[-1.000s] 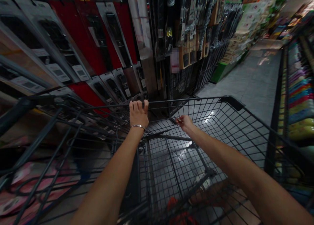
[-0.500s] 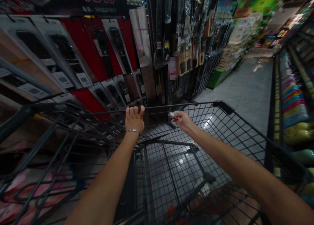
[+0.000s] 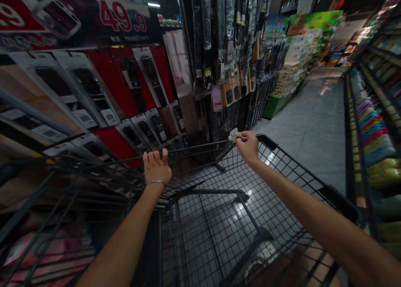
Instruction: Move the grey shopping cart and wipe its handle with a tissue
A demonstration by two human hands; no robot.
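Observation:
A black wire shopping cart [image 3: 216, 220] fills the lower middle of the head view, with the tiled floor showing through its mesh. My left hand [image 3: 157, 166], with a thin bracelet at the wrist, has its fingers curled over the cart's far top rail. Farther right, my right hand [image 3: 248, 146] pinches a crumpled white tissue [image 3: 234, 135] between thumb and fingers, at the same rail near the cart's far right corner.
Belts in clear packs hang on a red-backed rack [image 3: 103, 82] at the left, under a price sign [image 3: 125, 15]. Boxed goods stand by a green base [image 3: 274, 105]. An aisle floor [image 3: 307, 124] runs back beside a right-hand shelf [image 3: 376, 128] of folded cloths.
My left hand has shifted left along the rail and slightly down. My right hand, with the white tissue, has moved right and slightly up. The view has tilted up, showing more of the sign.

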